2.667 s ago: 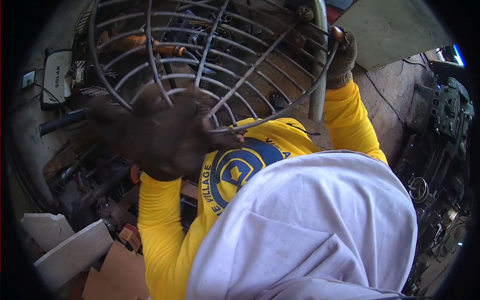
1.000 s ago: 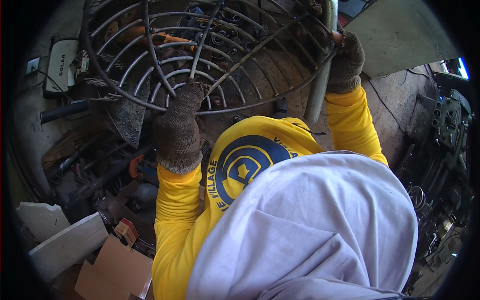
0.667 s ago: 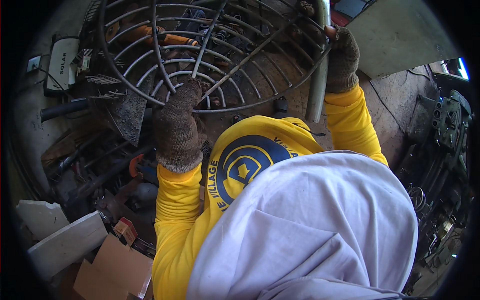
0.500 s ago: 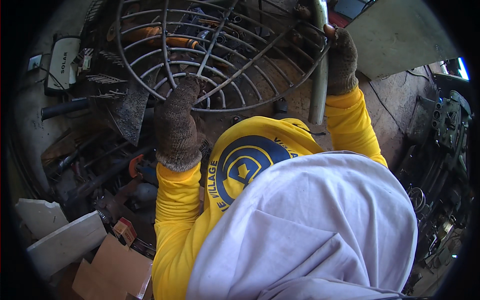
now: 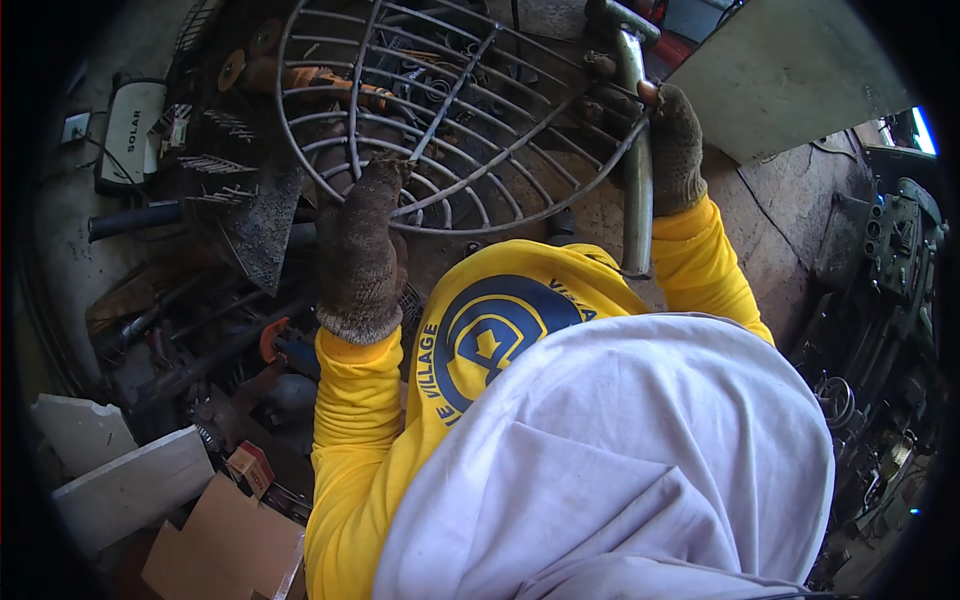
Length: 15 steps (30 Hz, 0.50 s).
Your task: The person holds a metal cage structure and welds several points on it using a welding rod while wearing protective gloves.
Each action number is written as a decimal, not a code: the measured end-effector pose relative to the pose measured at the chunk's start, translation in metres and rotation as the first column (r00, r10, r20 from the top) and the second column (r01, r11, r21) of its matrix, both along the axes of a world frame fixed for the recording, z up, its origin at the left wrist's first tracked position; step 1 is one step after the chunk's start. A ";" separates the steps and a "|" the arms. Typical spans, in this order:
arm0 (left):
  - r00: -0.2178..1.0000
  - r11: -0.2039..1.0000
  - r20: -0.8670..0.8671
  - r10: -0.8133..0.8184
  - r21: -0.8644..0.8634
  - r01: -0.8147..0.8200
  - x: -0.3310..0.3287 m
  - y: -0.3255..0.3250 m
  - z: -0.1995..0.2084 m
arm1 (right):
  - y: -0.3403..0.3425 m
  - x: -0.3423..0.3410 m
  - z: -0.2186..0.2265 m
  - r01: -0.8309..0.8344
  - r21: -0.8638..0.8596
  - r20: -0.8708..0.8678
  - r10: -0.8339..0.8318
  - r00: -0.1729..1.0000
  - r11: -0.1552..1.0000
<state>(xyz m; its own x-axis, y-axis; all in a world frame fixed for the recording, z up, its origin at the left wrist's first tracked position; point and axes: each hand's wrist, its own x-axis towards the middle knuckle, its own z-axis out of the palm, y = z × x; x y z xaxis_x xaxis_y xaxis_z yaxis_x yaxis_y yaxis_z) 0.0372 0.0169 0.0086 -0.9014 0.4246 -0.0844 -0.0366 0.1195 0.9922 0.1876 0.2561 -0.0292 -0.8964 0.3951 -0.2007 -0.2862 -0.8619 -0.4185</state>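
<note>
Rounded wire grille (image 5: 455,93), upper centre of frame. Left hand (image 5: 362,240), gloved, fingers curled around its lower-left rim; right hand (image 5: 680,145), gloved, fingers wrapped on the right end of the rim, close against a metal pipe (image 5: 637,180). Orange power tool (image 5: 305,78) seen through the bars, partly screened by them. Metal sheet (image 5: 790,80), upper right; white boards (image 5: 135,480) and cardboard (image 5: 225,540), lower left. Pale cloth (image 5: 620,450) blocks lower centre.
</note>
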 end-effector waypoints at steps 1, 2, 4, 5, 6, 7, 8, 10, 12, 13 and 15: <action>0.997 0.999 0.076 -0.008 0.046 0.004 0.003 0.004 0.003 | -0.002 0.001 0.001 0.011 -0.006 0.006 -0.011 1.000 1.000; 0.985 0.996 0.173 -0.028 0.094 0.012 0.008 0.007 0.007 | -0.006 0.004 0.001 0.071 0.010 -0.004 -0.071 0.997 0.997; 0.956 0.990 0.266 -0.120 0.109 0.094 0.016 0.009 0.008 | -0.014 0.007 -0.005 0.189 0.037 -0.033 -0.188 0.982 0.981; 0.942 0.981 0.278 -0.186 0.111 0.160 0.020 0.011 0.008 | -0.012 0.008 -0.010 0.222 0.086 -0.036 -0.219 0.975 0.971; 0.925 0.968 0.287 -0.249 0.114 0.225 0.024 0.014 0.010 | -0.008 0.012 -0.017 0.254 0.134 -0.041 -0.251 0.967 0.958; 0.899 0.951 0.314 -0.305 0.151 0.270 0.032 0.019 0.010 | -0.008 0.012 -0.016 0.285 0.183 -0.042 -0.282 0.958 0.941; 0.868 0.930 0.339 -0.362 0.190 0.314 0.037 0.022 0.010 | -0.009 0.013 -0.014 0.282 0.179 -0.044 -0.279 0.959 0.943; 0.871 0.931 0.329 -0.364 0.137 0.338 0.036 0.023 0.006 | -0.014 0.018 -0.006 0.277 0.172 -0.053 -0.272 0.961 0.945; 0.812 0.930 0.452 -0.368 0.187 0.317 0.035 0.026 0.012 | -0.017 0.018 -0.003 0.309 0.254 -0.070 -0.302 0.951 0.916; 0.810 0.930 0.458 -0.367 0.193 0.312 0.035 0.026 0.012 | -0.019 0.018 -0.002 0.328 0.296 -0.076 -0.320 0.944 0.897; 0.805 0.931 0.469 -0.364 0.206 0.301 0.037 0.027 0.010 | -0.025 0.014 0.005 0.368 0.313 -0.098 -0.355 0.930 0.876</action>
